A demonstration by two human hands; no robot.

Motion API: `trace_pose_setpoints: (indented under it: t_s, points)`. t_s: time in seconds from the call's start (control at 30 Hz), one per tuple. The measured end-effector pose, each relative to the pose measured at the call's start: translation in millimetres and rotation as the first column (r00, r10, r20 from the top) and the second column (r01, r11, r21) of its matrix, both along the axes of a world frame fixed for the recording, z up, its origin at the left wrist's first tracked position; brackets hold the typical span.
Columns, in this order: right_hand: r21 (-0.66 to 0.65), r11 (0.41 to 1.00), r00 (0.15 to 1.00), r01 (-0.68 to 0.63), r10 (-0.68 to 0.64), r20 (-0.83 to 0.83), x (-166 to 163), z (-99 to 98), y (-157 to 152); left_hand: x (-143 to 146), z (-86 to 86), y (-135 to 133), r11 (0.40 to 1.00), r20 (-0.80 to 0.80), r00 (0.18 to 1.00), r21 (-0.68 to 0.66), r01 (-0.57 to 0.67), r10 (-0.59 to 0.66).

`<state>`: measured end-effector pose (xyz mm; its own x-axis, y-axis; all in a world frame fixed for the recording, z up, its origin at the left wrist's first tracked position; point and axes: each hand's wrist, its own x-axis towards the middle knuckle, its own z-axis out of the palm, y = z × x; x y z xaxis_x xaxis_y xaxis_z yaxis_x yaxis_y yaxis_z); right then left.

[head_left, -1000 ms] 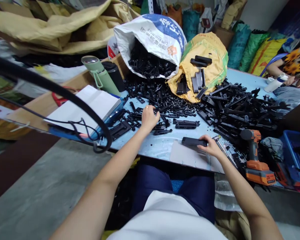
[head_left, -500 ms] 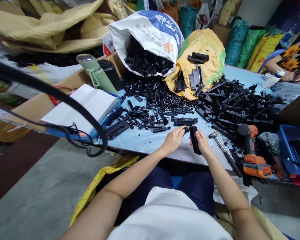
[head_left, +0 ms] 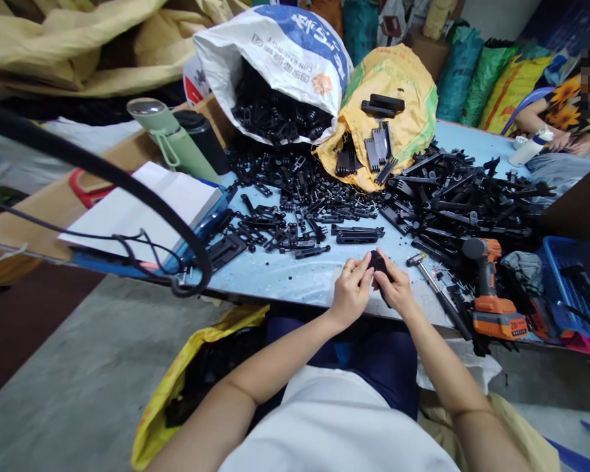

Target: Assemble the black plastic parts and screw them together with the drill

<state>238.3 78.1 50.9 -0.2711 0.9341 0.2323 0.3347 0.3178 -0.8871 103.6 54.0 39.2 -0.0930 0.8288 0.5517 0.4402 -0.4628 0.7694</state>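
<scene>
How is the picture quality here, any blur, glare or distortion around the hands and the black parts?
Head view: soft, even light, no glare on the table; head view: wide-angle bend curves the table edge; head view: left hand and right hand are sharp, but the black part they hold and the pile of black parts blend into dark, detail-poor masses.

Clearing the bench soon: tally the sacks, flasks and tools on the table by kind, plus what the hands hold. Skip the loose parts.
Sacks: 2, white sack, yellow sack
Flasks: 2, green flask, black flask
Tools: 2, orange drill, hammer
Held between left hand and right hand: 1, black part
Total: 7
</scene>
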Motion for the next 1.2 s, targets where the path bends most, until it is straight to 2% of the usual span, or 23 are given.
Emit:
trace_pose_setpoints:
  t_s: [0.1,0.27,0.37,0.43,0.5,0.53,0.6,0.67,0.73,0.8,0.83,0.9,1.0,1.07,1.13,1.2]
  points:
    - [0.025,0.995,0.995,0.1,-0.1,-0.007,-13,-0.2,-11,7,3.1,-1,0.996,0.043,0.998,0.071,-0.056,0.053]
    - [0.077,0.987,0.99,0.14,-0.141,0.006,-20,-8.7,-22,-7,9.2,10,0.994,-0.016,0.998,0.088,0.065,-0.064]
    - [0.113,0.985,0.989,0.13,-0.137,0.058,-22,-18.1,-20,-11,-0.3,15,0.989,-0.011,0.993,0.083,0.121,-0.121]
    - [0.121,0.991,0.977,0.064,-0.087,0.196,-21,-19.5,-10,-8,-13.9,14,0.998,0.035,0.998,-0.009,0.06,-0.059]
    - [0.123,0.992,0.91,-0.01,-0.042,0.412,-13,-12.5,9,-6,-29.2,9,0.986,0.032,0.998,-0.164,-0.039,0.045]
    - [0.134,0.991,0.852,-0.016,-0.057,0.52,-5,-5.7,22,-5,-35.5,6,0.97,-0.02,0.997,-0.228,-0.081,0.079]
    - [0.209,0.975,0.712,0.071,-0.196,0.674,19,12.5,54,-7,-42.7,2,0.958,-0.225,0.974,-0.268,-0.104,0.042]
    - [0.357,0.893,0.54,0.275,-0.45,0.711,49,32.0,87,-9,-41.4,3,0.968,-0.468,0.874,-0.252,0.007,-0.128]
    - [0.408,0.836,0.471,0.366,-0.545,0.693,78,47.6,116,-11,-34.7,11,0.937,-0.633,0.697,-0.299,0.182,-0.337]
    - [0.423,0.817,0.468,0.392,-0.573,0.673,99,57.7,135,-11,-27.8,20,0.886,-0.707,0.534,-0.373,0.277,-0.464]
    - [0.425,0.819,0.483,0.385,-0.571,0.664,107,61.0,140,-11,-25.6,23,0.875,-0.727,0.487,-0.393,0.282,-0.483]
    - [0.427,0.834,0.526,0.35,-0.552,0.647,117,66.3,142,-14,-25.0,25,0.886,-0.755,0.462,-0.402,0.232,-0.464]
    - [0.429,0.855,0.581,0.293,-0.515,0.63,120,71.9,125,-22,-29.6,18,0.909,-0.742,0.544,-0.404,0.102,-0.391]
    - [0.427,0.87,0.611,0.246,-0.481,0.628,111,70.0,102,-26,-31.1,12,0.914,-0.652,0.67,-0.392,0.103,-0.355]
    - [0.365,0.903,0.697,0.225,-0.411,0.587,92,58.9,73,-25,-29.2,9,0.911,-0.429,0.832,-0.363,0.198,-0.352]
    - [0.161,0.961,0.871,0.226,-0.273,0.407,66,39.3,41,-17,-25.0,11,0.88,-0.066,0.927,-0.346,0.326,-0.37]
